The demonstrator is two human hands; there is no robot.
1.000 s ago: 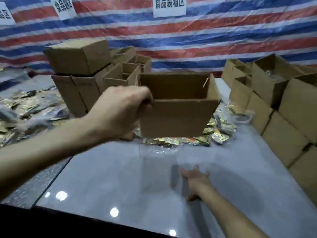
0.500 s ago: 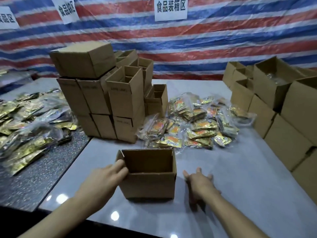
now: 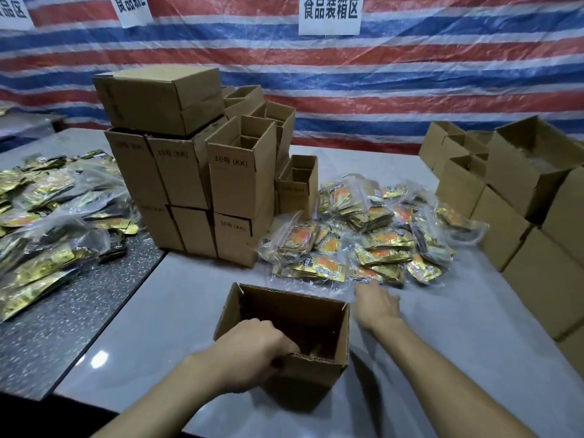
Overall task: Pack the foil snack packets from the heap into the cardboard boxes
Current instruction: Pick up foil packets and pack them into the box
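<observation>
An open cardboard box stands on the grey table right in front of me. My left hand grips its near wall, fingers curled over the rim into the box. My right hand stretches forward to the right of the box, fingers extended, its tips at the near edge of the heap of foil snack packets. The gold and orange packets lie in clear bags. The right hand holds nothing.
A stack of cardboard boxes rises at the back left of the table. More open boxes line the right side. A second spread of gold packets covers the dark speckled table on the left.
The box came down from mid-air onto the table. My left hand shifted from its left side to gripping the near wall. My right hand lifted off the table and reached toward the packets.
</observation>
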